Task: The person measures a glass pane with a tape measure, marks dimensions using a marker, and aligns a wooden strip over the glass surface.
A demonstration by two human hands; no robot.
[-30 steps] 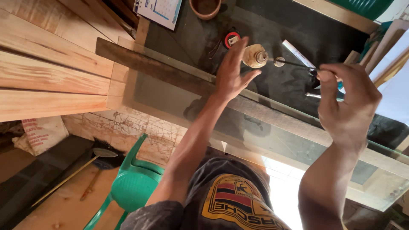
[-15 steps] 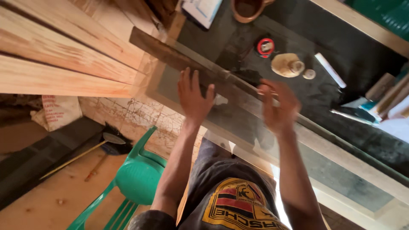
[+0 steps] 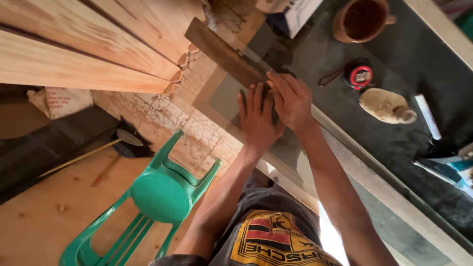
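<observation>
Fingers [image 3: 256, 96] of the left hand [image 3: 257, 120] lie spread and flat on the sheet of glass [image 3: 295, 157], holding nothing, only pressing on the pane. Just to its right the right hand [image 3: 291, 101] also rests open, its fingers [image 3: 276, 81] laid flat on the near end of a long dark wooden straightedge [image 3: 224, 51], which lies across the glass and runs away to the far left. The two hands touch side by side.

The glass lies on the dark desk [image 3: 315, 44], with its left corner jutting past the desk edge over the cracked floor. Farther right on the desk sit a red and black tape measure [image 3: 359, 75], a pale rounded bottle [image 3: 387, 106] lying on its side (its neck points right), a brown clay cup [image 3: 362, 19] at the far edge, and a white and blue box [image 3: 290, 12].

Pale wooden planks [image 3: 74, 44] fill the far left. A green plastic chair [image 3: 157, 197] stands on the floor at the near left, with a broom [image 3: 118, 143] just beyond it.
</observation>
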